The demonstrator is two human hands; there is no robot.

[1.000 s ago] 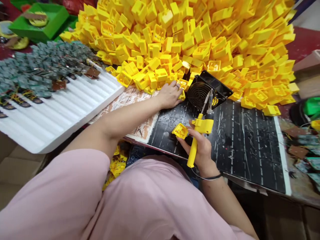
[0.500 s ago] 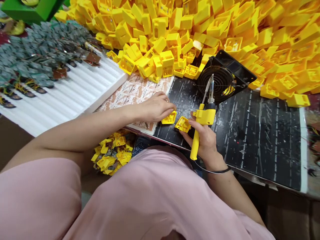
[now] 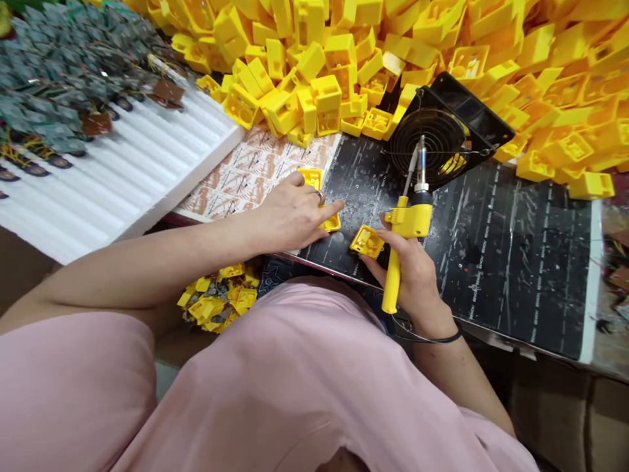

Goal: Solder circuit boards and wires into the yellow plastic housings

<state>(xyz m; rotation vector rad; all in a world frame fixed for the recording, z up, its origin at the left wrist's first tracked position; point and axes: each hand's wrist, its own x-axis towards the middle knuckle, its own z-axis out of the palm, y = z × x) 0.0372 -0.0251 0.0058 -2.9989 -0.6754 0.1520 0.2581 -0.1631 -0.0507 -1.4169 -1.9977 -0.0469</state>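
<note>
A person in pink works at a desk (image 3: 515, 262) covered by a black mat, with a black fan (image 3: 445, 134) as the centre of the scene. Far left of the fan, a white foam tray (image 3: 122, 177) carries green circuit boards (image 3: 54, 78). Nearer it, the left hand (image 3: 289, 213) lies half open, fingers spread over a yellow housing (image 3: 331, 223). Just below the fan, the right hand (image 3: 413, 275) is closed around a yellow soldering gun (image 3: 403, 226), long axis upright, tip pointing at the fan, fingertips touching a second housing (image 3: 367, 241). A heap of yellow housings (image 3: 442, 39) rises behind.
</note>
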